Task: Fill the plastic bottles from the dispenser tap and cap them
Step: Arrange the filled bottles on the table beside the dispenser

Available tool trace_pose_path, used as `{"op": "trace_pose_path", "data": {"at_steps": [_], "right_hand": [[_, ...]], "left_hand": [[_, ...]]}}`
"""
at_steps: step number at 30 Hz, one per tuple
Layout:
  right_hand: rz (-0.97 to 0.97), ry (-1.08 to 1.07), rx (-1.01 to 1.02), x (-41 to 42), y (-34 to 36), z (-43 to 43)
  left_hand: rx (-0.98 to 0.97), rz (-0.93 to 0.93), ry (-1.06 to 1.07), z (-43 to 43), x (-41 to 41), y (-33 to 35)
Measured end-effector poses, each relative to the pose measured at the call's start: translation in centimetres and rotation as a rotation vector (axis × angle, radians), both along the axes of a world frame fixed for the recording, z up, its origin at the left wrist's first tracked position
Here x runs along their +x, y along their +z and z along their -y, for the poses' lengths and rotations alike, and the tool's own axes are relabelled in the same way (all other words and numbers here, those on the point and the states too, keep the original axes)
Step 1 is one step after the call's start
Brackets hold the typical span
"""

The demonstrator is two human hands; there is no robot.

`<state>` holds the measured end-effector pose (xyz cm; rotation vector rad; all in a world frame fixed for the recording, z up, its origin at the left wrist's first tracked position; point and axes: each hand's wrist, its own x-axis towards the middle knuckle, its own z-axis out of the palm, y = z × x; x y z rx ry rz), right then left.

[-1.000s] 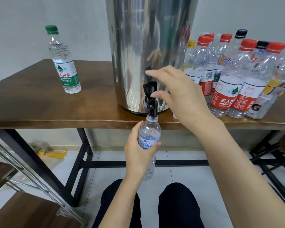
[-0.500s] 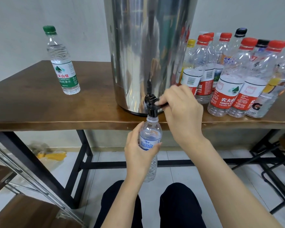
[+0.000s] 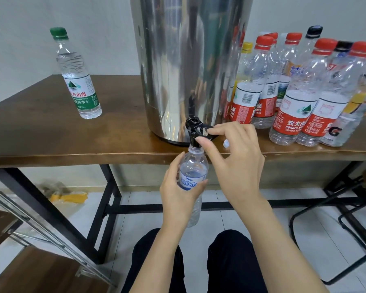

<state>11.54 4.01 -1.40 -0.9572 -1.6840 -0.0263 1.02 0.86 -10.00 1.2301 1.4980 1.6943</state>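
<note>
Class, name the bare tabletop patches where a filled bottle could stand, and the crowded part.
The table is bare between the green-capped bottle and the steel dispenser, and left of that bottle. Right of the dispenser is crowded: the capped bottles stand packed together.

Your brown wooden table [image 3: 51,140] is carrying a steel dispenser [image 3: 188,70] near its front edge, a green-capped bottle [image 3: 78,81] standing alone at the left, a cluster of capped bottles [image 3: 294,106] crowding the right, and a small white cap [image 3: 226,143] lying by the edge.
</note>
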Motion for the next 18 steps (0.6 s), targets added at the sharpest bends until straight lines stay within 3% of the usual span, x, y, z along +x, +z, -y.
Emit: {"op": "trace_pose_path", "data": {"at_steps": [6, 12, 18], "right_hand": [[-0.013, 0.282, -0.302, 2.7, 1.7, -2.6], [-0.141, 0.355, -0.167, 1.7, -0.1, -3.2], [-0.256, 0.425, -0.195, 1.2, -0.1, -3.0]], "left_hand": [[0.008, -0.012, 0.02, -0.2, 0.1, -0.1], [0.02, -0.036, 0.044, -0.4, 0.3, -0.2], [0.013, -0.069, 0.069, -0.4, 0.2, -0.3]]}}
